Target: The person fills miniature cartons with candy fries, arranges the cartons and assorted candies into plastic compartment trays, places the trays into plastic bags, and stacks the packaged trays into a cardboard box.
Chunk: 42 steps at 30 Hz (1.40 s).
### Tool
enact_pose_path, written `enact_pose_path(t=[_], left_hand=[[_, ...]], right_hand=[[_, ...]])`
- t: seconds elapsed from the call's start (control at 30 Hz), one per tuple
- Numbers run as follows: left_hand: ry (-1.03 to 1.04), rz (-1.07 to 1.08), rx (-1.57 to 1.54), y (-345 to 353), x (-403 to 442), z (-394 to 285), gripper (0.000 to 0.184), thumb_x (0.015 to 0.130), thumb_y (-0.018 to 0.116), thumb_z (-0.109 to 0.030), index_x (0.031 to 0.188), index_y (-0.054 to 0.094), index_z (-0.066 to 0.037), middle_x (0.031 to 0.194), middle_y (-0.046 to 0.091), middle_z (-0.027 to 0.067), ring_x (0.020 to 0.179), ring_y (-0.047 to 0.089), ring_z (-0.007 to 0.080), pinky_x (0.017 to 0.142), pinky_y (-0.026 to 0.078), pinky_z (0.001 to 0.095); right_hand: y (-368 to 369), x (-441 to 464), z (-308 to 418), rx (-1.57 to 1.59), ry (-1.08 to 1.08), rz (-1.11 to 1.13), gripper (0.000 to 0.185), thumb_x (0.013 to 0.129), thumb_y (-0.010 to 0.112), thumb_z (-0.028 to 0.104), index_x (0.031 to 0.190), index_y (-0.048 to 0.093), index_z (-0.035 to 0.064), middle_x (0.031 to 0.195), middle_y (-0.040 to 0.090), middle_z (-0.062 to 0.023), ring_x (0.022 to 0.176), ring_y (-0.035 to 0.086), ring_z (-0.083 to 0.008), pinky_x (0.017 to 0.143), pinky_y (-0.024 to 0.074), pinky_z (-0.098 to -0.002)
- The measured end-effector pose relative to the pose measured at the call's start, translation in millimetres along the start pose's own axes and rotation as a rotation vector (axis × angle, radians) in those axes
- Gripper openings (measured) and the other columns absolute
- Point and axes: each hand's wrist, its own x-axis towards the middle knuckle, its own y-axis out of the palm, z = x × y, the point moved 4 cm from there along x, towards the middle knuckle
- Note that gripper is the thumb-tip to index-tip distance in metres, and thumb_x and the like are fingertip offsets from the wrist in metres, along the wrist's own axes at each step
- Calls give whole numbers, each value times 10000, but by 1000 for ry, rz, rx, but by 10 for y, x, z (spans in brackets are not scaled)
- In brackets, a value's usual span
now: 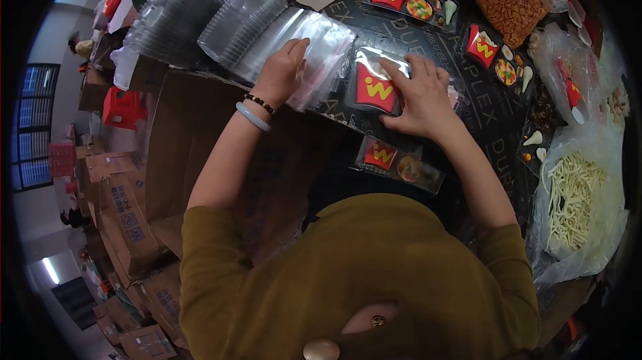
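Note:
My left hand [281,74], with a beaded bracelet and a pale bangle at the wrist, lies over a stack of clear plastic bags [324,46]. Its fingers are drawn together at the bags' surface; the fingertips' grip is partly hidden. Under my right hand [422,98] is a clear plastic pack [376,86] holding a red toy fries box with a yellow mark. The thumb and fingers of that hand grip the pack's right side. Closer to my body, another clear pack [394,163] with a red box and a round food piece sits at the table edge.
Nested clear trays [242,22] stand beyond the bags. A filled pack [413,4] lies at the back, and loose toy pieces [483,44] are to the right. Bags of orange pieces [501,2] and white strips [575,199] line the right side. An open carton [194,119] adjoins the table's left.

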Motion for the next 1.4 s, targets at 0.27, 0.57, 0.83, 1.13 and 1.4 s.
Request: enact_pose_path(t=[0.27,0.57,0.83,1.13,1.4], left_hand=[[73,20,4,38,14,58,564,733,590,54,1276,461,-27,1231,530,181,991,590,364,830,505,381],[113,556,68,83,-1,-379,725,712,578,53,1386,315,8,1451,314,189,876,626,366,709,531,411],[55,576,-38,197,77,-398,869,653,584,94,1432,218,-20,1510,196,160,917,607,383,748,519,420],[339,427,-442,373,350,-1312,803,637,591,46,1390,321,-20,1432,336,224,1029,564,415,831,493,428],[474,510,-593,305,301,-2093,912,511,783,-45,1328,388,37,1345,453,198,1003,590,370,806,497,437]], right_hand=[[202,468,434,8,-132,-35,877,533,776,403,1327,472,187,1175,471,-212,1166,423,-367,973,304,-457],[516,874,444,20,231,121,995,537,754,513,1352,422,48,1243,467,-208,1170,423,-342,947,324,-454],[15,142,-181,-37,365,-153,784,738,728,452,1287,445,-31,1139,545,-152,1028,544,-279,791,455,-341],[158,-571,-471,1591,787,22,318,849,660,109,1138,592,-7,831,620,-3,660,528,-36,504,346,-162],[321,-746,-608,1477,720,-175,448,813,650,32,1235,500,5,1040,610,-88,874,601,-146,739,507,-252]])
